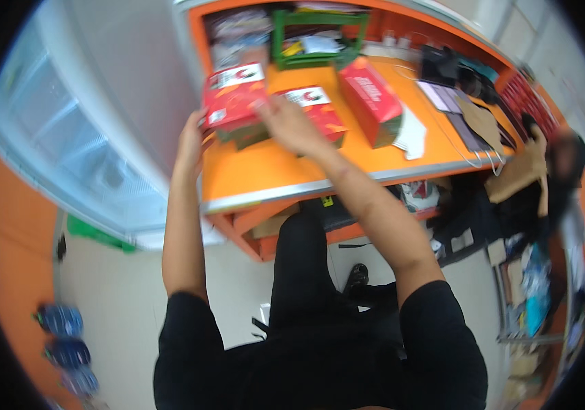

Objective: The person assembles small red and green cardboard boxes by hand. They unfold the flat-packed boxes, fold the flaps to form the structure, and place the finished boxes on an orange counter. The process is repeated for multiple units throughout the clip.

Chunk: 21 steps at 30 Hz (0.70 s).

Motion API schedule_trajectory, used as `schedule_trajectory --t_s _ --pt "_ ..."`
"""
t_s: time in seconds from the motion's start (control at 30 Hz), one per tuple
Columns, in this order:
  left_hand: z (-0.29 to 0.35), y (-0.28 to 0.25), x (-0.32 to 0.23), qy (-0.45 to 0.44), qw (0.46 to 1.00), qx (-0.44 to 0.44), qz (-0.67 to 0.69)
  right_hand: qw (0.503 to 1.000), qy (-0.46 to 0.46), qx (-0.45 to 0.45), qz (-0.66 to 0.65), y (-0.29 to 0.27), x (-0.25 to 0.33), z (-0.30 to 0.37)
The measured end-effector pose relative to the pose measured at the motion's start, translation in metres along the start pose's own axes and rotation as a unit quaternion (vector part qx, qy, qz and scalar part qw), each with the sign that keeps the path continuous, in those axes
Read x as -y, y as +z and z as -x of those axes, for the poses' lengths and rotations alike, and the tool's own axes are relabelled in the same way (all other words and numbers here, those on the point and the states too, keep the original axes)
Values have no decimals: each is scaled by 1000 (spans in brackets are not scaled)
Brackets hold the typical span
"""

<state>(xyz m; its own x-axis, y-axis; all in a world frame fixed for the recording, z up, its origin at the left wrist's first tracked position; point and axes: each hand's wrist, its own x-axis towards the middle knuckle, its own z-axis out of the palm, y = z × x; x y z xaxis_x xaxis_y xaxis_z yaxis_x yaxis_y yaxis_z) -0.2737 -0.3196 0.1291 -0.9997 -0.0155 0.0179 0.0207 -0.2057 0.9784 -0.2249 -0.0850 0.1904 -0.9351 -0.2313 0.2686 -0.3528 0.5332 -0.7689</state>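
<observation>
A person's two bare hands over an orange table (258,176), seen from above. The left hand (191,140) grips the left side of a red box (236,104) with a white panel, at the table's left end; the right hand (294,127) reaches across to the box's right edge, its fingers touching there, but blur leaves it impossible to tell whether they are closed on it. Whether the box rests on the table or is slightly raised also cannot be told. A second box (330,123), likewise red and white, lies just beyond the right hand and is partly hidden by it. Further right stands a tall box (372,102), red with a dark green lower part, and beside it lies a white paper (412,133). A green frame (320,56) occupies the back of the table. To the left is a glass-fronted fridge (53,137); at far right, a co-worker (566,160) is near a piece of brown cardboard (519,174). Blue bottles (67,353) line the lower left.
</observation>
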Motion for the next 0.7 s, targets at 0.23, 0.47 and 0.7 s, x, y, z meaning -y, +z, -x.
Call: schedule_trajectory --t_s 0.23,0.47,0.7 --pt "68 2 -47 168 971 73 151 957 -151 -215 -120 33 36 43" --pt "134 97 -61 145 978 64 135 929 -86 -187 -308 -13 32 93" --pt "182 135 4 118 964 166 171 924 -60 -281 -253 -35 5 192"
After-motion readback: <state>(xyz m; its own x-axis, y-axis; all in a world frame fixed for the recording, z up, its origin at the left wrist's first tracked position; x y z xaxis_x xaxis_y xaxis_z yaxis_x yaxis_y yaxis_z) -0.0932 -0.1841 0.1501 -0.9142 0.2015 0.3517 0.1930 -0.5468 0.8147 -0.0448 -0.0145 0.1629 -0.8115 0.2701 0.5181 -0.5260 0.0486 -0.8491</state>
